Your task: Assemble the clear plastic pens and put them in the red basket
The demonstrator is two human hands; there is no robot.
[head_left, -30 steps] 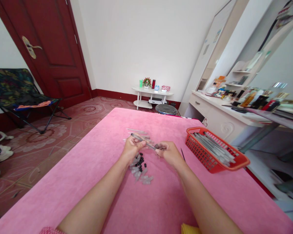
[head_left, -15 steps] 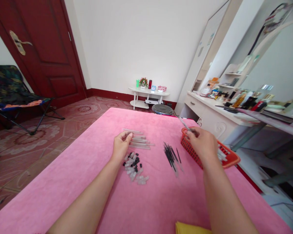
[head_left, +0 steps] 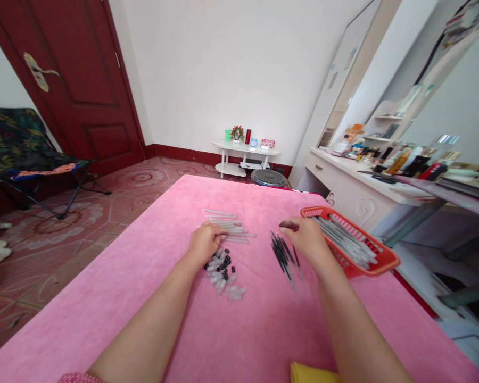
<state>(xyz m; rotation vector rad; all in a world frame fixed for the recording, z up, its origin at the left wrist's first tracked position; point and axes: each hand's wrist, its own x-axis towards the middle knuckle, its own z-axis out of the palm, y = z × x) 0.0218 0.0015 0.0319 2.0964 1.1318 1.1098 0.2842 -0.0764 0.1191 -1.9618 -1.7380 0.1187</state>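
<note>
My left hand (head_left: pixel 205 242) is closed at the near end of a row of translucent pen barrels (head_left: pixel 229 226); whatever its fingers pinch is hidden. Just below it lies a pile of small clear and black pen parts (head_left: pixel 223 274). My right hand (head_left: pixel 305 239) is over the far end of a bunch of black pen refills (head_left: pixel 281 252), its thumb and forefinger slightly apart and nothing visible between them. Beside its wrist stands a red plastic basket (head_left: pixel 391 260) holding many grey-white pens (head_left: pixel 347 239).
A pink cloth (head_left: pixel 243 340) covers the table, with a folded yellow cloth (head_left: pixel 313 374) at its near edge. To the right is a white dresser (head_left: pixel 355 194) crowded with bottles. A folding chair (head_left: pixel 35 154) stands left, near the red door (head_left: pixel 80 80).
My right hand has moved left from above the basket to the black refills, and the pen it held is no longer in it. My left hand has shifted slightly nearer the small parts.
</note>
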